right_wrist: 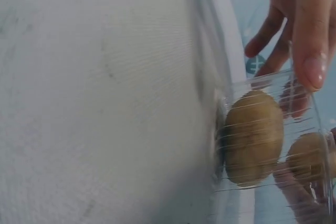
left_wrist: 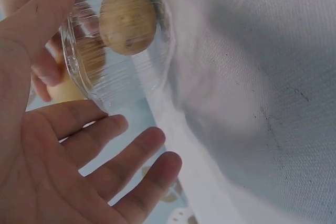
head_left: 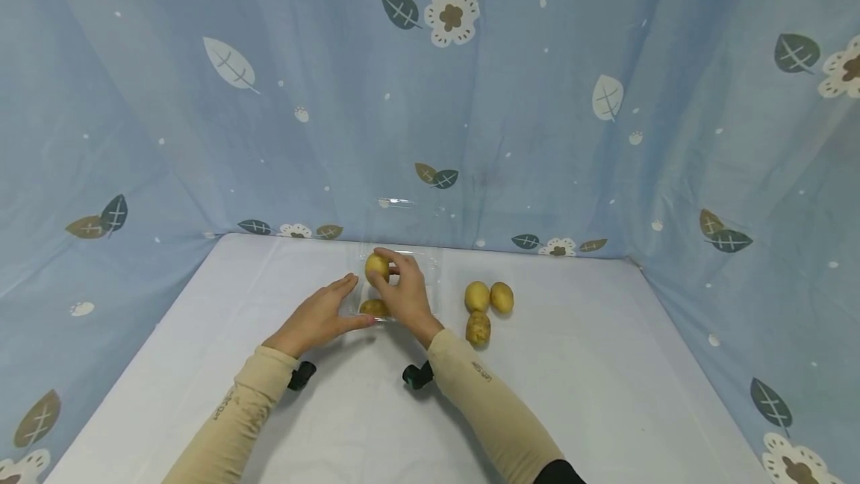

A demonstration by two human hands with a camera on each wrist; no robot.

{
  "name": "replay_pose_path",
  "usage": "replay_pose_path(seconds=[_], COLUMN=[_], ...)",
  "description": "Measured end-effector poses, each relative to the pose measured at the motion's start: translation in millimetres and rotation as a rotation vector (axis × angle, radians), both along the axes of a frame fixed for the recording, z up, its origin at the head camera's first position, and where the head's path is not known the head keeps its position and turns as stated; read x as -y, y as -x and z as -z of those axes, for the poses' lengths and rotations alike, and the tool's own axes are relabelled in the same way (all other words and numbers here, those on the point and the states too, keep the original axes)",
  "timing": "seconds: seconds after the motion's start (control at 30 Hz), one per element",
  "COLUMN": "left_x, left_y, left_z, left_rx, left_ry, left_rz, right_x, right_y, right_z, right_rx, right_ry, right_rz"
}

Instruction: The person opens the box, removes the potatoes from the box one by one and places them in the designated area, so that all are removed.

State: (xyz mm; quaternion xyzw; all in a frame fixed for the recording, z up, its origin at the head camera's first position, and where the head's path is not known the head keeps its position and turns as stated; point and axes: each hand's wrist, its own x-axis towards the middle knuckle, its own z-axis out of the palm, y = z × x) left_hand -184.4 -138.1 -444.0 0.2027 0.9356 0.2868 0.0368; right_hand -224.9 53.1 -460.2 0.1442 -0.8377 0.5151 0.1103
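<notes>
A clear plastic box (head_left: pixel 435 284) with ridged walls stands on the white cloth, its lid raised at the back. One potato (head_left: pixel 373 308) lies inside near the front wall, seen through the plastic in both wrist views. My right hand (head_left: pixel 407 296) reaches into the box and pinches a second potato (head_left: pixel 377 265) between thumb and fingers. At the box's front left corner is my left hand (head_left: pixel 319 321), its fingers spread and fairly straight. Its thumb touches the front rim in the right wrist view, and a fingertip meets the corner.
To the right of the box, three potatoes sit close together: a smooth one (head_left: pixel 477 296), another smooth one (head_left: pixel 502 298) and a rougher brown one (head_left: pixel 478 328). A blue patterned curtain (head_left: pixel 524 118) hangs behind and around the white table (head_left: pixel 571 364).
</notes>
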Motion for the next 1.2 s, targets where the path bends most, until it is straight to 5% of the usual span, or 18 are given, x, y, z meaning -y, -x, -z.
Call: replay_pose_path(seconds=[0.37,0.63,0.8,1.03,1.2], left_x=[-0.2,-0.1,0.0,0.2,0.0], left_y=[-2.1,-1.8,-1.9,-1.3,-1.8], left_z=[-3.6,-3.4,-1.8,-1.8,-3.5], left_rx=[0.007,0.010,0.013,0.015,0.016], left_ry=[0.019,0.024,0.021,0.022,0.011], left_rz=[-0.012,-0.011,-0.012,-0.006,-0.010], right_x=[-7.5,-21.5,-31.1,-47.5,-57.3], right_y=[-3.4,-17.5,-29.7,-46.6,-54.5], right_z=[-13.6,-36.6,-47.7,-63.9,-72.8], right_rx=[0.069,0.168,0.177,0.138,0.144], right_ry=[0.241,0.447,0.477,0.359,0.420], right_rz=[-0.067,-0.192,-0.245,-0.244,-0.282])
